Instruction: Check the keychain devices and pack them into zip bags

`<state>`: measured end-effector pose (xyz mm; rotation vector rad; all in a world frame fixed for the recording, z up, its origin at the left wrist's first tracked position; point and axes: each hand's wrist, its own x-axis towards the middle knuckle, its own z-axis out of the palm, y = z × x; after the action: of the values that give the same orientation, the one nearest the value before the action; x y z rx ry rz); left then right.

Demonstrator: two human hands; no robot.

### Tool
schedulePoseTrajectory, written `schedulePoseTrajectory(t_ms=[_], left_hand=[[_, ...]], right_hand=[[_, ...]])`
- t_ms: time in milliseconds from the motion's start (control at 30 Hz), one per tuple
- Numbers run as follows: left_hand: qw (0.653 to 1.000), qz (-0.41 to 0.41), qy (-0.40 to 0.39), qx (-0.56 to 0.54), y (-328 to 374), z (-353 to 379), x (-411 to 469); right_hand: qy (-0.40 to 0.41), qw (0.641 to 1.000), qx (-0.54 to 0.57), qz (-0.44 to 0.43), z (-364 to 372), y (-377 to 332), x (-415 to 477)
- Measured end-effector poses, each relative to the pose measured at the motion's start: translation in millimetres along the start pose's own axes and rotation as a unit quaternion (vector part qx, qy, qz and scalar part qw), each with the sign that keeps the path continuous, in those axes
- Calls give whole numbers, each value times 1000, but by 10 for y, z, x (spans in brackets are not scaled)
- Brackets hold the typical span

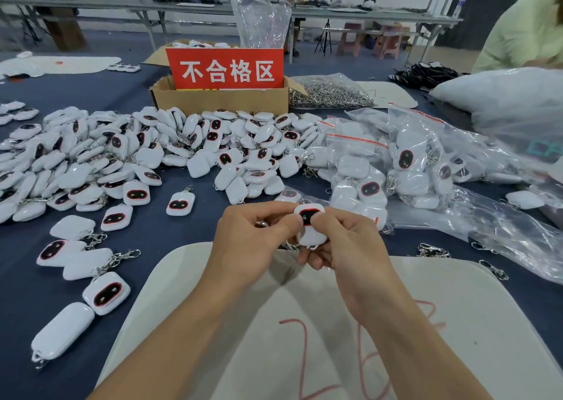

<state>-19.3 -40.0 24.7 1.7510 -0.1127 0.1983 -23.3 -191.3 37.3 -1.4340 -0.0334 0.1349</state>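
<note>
your left hand [256,241] and right hand [345,247] both pinch one keychain device [311,233]: likely light, rigid, slick-shelled, so grip its side edges.

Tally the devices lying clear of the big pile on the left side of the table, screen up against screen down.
Screen-up devices: 4
Screen-down devices: 3
Total: 7

Fingers [324,221] hide half the keychain device [312,235].
</note>
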Motion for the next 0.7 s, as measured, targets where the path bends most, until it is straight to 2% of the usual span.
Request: schedulePoseTrajectory(t_ms=[233,367,700], left_hand=[[996,-49,73,-16,-22,6,12],[997,-46,68,-1,-24,-7,16],[999,-32,34,-15,10,1,15]], right_hand=[[-60,997,21,40,58,38,-28],[-77,996,21,37,66,30,-21],[-38,999,0,11,21,67,-6]])
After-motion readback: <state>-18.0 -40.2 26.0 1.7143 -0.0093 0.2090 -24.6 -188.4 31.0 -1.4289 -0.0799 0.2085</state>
